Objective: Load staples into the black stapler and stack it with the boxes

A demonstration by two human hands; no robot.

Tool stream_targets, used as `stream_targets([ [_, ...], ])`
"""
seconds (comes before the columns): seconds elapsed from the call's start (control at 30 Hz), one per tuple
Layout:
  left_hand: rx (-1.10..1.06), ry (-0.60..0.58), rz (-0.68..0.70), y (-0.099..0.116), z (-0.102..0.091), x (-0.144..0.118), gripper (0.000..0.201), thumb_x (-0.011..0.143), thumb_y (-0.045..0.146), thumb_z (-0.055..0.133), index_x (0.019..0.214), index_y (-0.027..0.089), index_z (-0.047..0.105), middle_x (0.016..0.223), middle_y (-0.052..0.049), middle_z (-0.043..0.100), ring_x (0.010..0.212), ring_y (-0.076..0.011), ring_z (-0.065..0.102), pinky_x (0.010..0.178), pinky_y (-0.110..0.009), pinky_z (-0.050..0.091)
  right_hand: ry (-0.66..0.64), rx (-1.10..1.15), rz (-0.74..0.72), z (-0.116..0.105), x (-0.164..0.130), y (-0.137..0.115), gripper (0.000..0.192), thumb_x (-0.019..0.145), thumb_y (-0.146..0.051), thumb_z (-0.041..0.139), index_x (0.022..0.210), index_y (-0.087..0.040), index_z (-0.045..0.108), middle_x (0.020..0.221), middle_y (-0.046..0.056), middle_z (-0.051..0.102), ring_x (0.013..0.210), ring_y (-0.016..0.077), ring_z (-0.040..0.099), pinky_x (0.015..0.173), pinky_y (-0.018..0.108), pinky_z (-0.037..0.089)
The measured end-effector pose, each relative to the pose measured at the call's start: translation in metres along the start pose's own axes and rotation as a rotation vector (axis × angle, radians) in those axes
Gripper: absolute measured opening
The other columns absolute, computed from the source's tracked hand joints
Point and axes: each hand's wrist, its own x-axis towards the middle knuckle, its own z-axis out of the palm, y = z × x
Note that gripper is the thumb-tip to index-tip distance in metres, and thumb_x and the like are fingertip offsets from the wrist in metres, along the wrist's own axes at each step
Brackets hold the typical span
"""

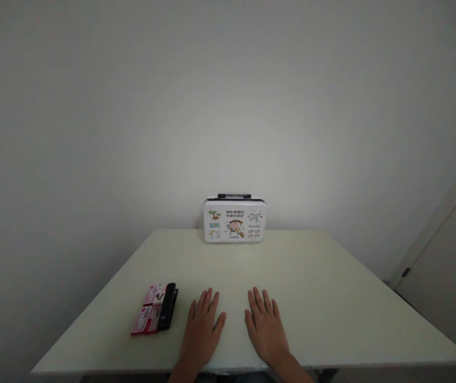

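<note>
My left hand [202, 327] lies flat on the pale table with its fingers spread and nothing in it. To its right, my right hand [265, 325] rests palm down in the same way, also holding nothing. A black stapler [167, 307] lies just left of my left hand, apart from it. Against the stapler's left side sit small red and white boxes, one nearer box [146, 319] and one farther box [155, 294]. At the far edge stands a white case [234, 222] with a black handle and cartoon travel prints.
The white table [299, 298] has its far edge by a plain grey wall [235, 106]. Its near edge runs just in front of my body. A light door or panel [447, 276] with a dark fitting is on the right.
</note>
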Motion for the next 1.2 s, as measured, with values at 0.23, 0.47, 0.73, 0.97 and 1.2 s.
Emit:
stream_targets([
  [0.23,-0.008,-0.006,-0.005,0.0003,0.0006,-0.0002,0.057,0.102,0.047,0.036,0.156,0.029,0.028,0.163,-0.007,0.027,0.151,-0.0274,0.022,0.120,-0.056,0.025,0.000,0.006,0.005,-0.0010,0.0003,-0.0013,0.060,0.104,-0.050,0.023,0.159,-0.027,0.021,0.165,0.000,0.010,0.153,0.0289,0.002,0.123,0.053,0.004],
  [0.47,-0.012,0.001,-0.001,0.0011,-0.0014,0.0007,0.057,0.102,0.046,0.038,0.156,0.029,0.030,0.162,-0.007,0.029,0.150,-0.0288,0.024,0.120,-0.057,0.025,-0.015,0.002,0.018,0.0002,0.0013,-0.0021,0.060,0.103,-0.050,0.024,0.159,-0.027,0.022,0.165,-0.001,0.010,0.153,0.0290,0.001,0.123,0.053,0.003],
  [0.73,-0.003,-0.001,-0.005,0.0015,-0.0017,0.0002,0.057,0.102,0.046,0.036,0.156,0.031,0.028,0.162,-0.005,0.028,0.150,-0.0276,0.024,0.120,-0.055,0.026,-0.004,0.003,0.006,0.0013,-0.0003,-0.0007,0.060,0.104,-0.050,0.023,0.159,-0.027,0.020,0.165,0.000,0.010,0.153,0.0289,0.002,0.123,0.053,0.004],
  [0.97,0.012,0.016,0.003,-0.0002,0.0029,0.0001,0.055,0.103,0.046,0.033,0.156,0.030,0.030,0.162,-0.005,0.029,0.151,-0.0266,0.023,0.120,-0.056,0.026,0.000,-0.004,0.013,0.0047,0.0012,-0.0011,0.061,0.103,-0.051,0.023,0.159,-0.026,0.019,0.165,0.000,0.010,0.153,0.0293,0.001,0.122,0.054,0.003],
  [1.2,0.017,0.013,0.005,0.0000,0.0017,0.0001,0.055,0.103,0.045,0.034,0.156,0.030,0.029,0.163,-0.005,0.027,0.151,-0.0269,0.023,0.120,-0.056,0.027,-0.003,-0.002,0.013,0.0038,0.0006,-0.0013,0.061,0.103,-0.050,0.022,0.159,-0.026,0.018,0.165,0.000,0.009,0.153,0.0292,0.001,0.123,0.053,0.002],
])
